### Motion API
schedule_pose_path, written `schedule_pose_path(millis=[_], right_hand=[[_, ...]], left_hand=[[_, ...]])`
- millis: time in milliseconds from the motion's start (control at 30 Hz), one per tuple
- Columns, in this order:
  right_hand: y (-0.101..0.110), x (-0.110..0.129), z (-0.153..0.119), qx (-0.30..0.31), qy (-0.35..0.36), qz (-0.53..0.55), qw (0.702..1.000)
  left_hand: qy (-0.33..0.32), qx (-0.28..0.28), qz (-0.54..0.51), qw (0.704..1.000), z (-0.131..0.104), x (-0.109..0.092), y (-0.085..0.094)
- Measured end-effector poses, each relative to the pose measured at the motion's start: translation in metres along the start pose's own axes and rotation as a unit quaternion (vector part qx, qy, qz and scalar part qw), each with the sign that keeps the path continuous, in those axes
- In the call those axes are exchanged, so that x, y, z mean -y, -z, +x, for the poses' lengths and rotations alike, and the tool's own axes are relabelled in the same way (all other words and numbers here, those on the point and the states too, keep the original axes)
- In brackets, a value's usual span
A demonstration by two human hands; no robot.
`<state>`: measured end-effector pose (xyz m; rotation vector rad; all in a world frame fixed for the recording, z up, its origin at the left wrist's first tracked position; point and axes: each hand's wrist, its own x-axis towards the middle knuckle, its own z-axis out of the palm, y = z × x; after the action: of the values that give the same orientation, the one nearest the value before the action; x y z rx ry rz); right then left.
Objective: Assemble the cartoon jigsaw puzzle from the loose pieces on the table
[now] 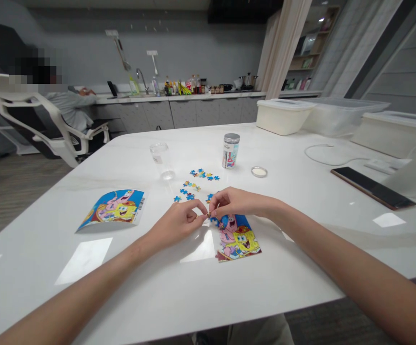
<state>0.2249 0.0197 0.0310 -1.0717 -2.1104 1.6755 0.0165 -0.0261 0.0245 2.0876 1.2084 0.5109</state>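
Observation:
A partly assembled cartoon jigsaw puzzle (240, 238) lies on the white table. Just above its upper left corner, my left hand (181, 219) and my right hand (231, 202) meet, fingertips pinched around a small puzzle piece (208, 215). Which hand bears the piece is hard to tell; both touch it. Loose pieces (192, 186) are scattered beyond my hands, some partly hidden by my right hand. To the left rests a curved picture sheet (116, 208) with the same cartoon figures.
Behind the pieces stand an open clear jar (163, 162) and a lidded jar (231, 151), with a round lid (259, 171) beside it. A phone (373, 187), a cable and plastic boxes (283, 116) are at the right. A person sits at the far left.

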Motion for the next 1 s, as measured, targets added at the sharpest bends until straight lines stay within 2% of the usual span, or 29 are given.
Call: schedule_pose_path(millis=[133, 333, 467, 600, 667, 1000], right_hand=[[-0.001, 0.007, -0.007, 0.052, 0.002, -0.007, 0.999], [-0.005, 0.011, -0.014, 0.129, -0.015, -0.026, 0.991], [-0.009, 0.01, -0.013, 0.142, 0.0, -0.072, 0.987], [-0.012, 0.012, -0.012, 0.139, 0.005, -0.118, 0.983], [-0.013, 0.013, -0.012, 0.14, 0.005, -0.132, 0.981], [-0.012, 0.012, -0.011, 0.146, 0.012, -0.134, 0.98]], left_hand=[[0.004, 0.025, -0.016, 1.0, -0.002, -0.002, 0.001], [-0.021, 0.094, 0.0, 0.995, -0.007, -0.003, 0.0], [-0.103, 0.12, 0.05, 0.986, -0.01, -0.003, 0.004], [-0.194, 0.219, 0.048, 0.955, -0.012, -0.001, 0.008], [-0.217, 0.241, 0.052, 0.944, -0.013, 0.001, 0.007], [-0.257, 0.235, 0.106, 0.932, -0.014, -0.004, 0.004]])
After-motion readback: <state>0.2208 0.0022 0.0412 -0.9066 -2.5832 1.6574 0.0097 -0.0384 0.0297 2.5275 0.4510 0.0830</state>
